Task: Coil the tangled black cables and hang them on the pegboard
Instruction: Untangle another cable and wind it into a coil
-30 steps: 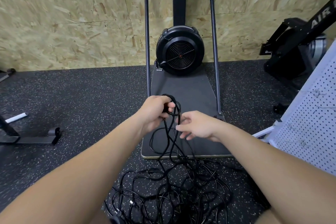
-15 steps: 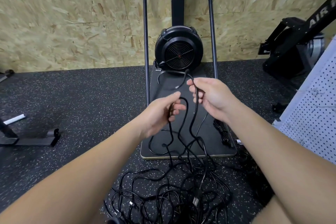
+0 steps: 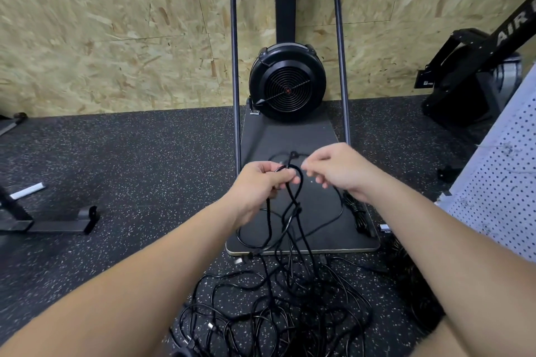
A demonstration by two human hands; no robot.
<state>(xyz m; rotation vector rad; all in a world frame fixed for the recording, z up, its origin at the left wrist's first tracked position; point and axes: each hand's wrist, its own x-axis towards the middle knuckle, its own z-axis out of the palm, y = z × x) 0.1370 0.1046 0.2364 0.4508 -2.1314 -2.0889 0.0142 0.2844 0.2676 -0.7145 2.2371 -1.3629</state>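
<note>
Matt black cables [image 3: 290, 298] lie on speckled rubber floor [image 3: 130, 168] before rough chipboard wall [image 3: 116, 38].

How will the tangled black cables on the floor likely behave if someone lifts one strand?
The tangled black cables look floppy: strands droop in loose loops from the left hand. They are probably light, since a finger grip holds several loops. Strands cross heavily, so one lifted strand would likely snag and drag others.

A gym room. Black speckled rubber floor [image 3: 130, 171] all across the lower frame, rough chipboard wall [image 3: 116, 32] across the top, a fan workout machine [image 3: 287, 81] in the middle, another black machine [image 3: 475, 78] at the right edge.
</note>
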